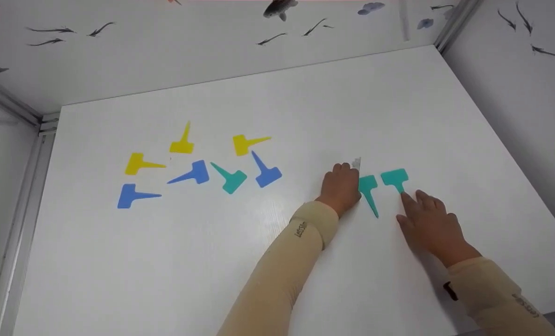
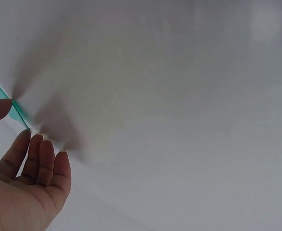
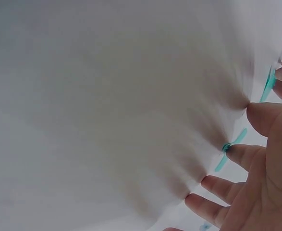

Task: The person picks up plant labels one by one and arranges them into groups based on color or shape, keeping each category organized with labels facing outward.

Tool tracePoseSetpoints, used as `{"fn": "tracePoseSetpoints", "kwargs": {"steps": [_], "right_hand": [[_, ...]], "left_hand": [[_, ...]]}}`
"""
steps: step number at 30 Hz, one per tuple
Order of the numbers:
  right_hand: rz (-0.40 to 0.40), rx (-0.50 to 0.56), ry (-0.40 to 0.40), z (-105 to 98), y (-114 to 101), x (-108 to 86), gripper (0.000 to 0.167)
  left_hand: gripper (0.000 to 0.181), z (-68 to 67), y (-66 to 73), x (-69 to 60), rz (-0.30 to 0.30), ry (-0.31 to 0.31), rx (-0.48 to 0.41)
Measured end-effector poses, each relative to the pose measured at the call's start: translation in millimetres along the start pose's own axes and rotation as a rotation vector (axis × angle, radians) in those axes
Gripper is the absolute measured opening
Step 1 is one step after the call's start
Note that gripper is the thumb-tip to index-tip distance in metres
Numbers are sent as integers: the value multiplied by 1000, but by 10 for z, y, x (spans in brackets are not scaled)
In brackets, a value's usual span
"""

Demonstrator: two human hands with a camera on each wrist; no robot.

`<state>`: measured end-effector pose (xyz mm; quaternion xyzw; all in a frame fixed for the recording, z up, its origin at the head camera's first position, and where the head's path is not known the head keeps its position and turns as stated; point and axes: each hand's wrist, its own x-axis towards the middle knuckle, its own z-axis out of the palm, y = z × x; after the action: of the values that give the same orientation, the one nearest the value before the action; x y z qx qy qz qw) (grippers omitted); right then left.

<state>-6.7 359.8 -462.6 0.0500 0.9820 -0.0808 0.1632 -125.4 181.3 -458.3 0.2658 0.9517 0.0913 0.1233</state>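
Near the table's middle right, my left hand pinches the left side of a green T-shaped plant label, whose pointed stem aims toward me. In the left wrist view the label's edge shows between thumb and forefinger. To its right lies another green plant label, flat on the table. My right hand touches that label's stem with the forefinger, its fingers spread and mostly straight; the rest of the stem is hidden under the hand. In the right wrist view its fingertips rest on the tabletop.
Left of my hands lie three yellow labels, three blue labels and one green label, turned various ways on the white table. A small greyish patch shows beyond my left fingers. Walls stand behind and at both sides.
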Motion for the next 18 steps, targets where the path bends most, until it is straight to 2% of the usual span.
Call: {"fn": "tracePoseSetpoints", "kwargs": {"steps": [18], "right_hand": [[7, -9, -18, -22, -20, 7, 65]], "left_hand": [[28, 48, 38, 55, 13, 0, -17]]}}
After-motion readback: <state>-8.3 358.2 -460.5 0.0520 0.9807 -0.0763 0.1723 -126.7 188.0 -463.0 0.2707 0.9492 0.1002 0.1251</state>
